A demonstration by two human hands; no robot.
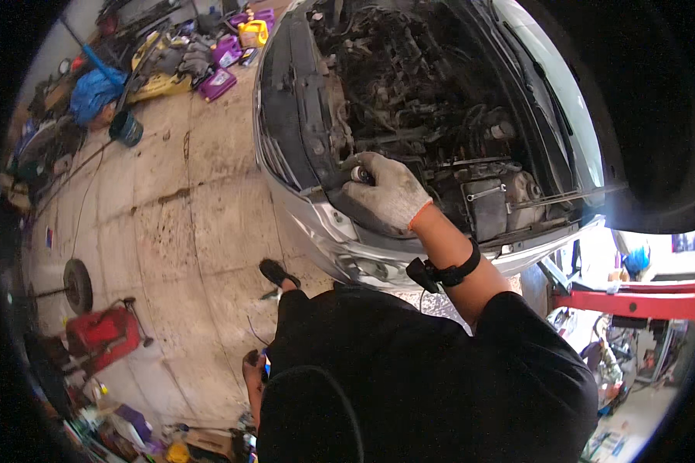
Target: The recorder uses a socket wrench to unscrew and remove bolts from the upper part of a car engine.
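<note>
My right hand (pixel 390 191), in a whitish work glove with an orange cuff, is over the front edge of the car's open engine bay (pixel 409 100). Its fingers are curled round a small cylindrical piece (pixel 361 174) with a dark round end and a pale rim; the rest of the piece is hidden in the glove. My left hand (pixel 252 369) hangs low beside my body, bare, its fingers curled. A blue and white edge shows next to it, too small to name. Just right of my gloved hand lies a dark box-shaped part (pixel 486 208) with a wrench-like metal tool (pixel 487 193) on it.
The silver front bumper (pixel 347 258) is close to my body. At the far left are purple jugs (pixel 218 83), a yellow jug (pixel 252 33) and a dark bucket (pixel 126 129). A red floor jack (pixel 104 336) stands lower left; a red lift arm (pixel 633 301) is at the right.
</note>
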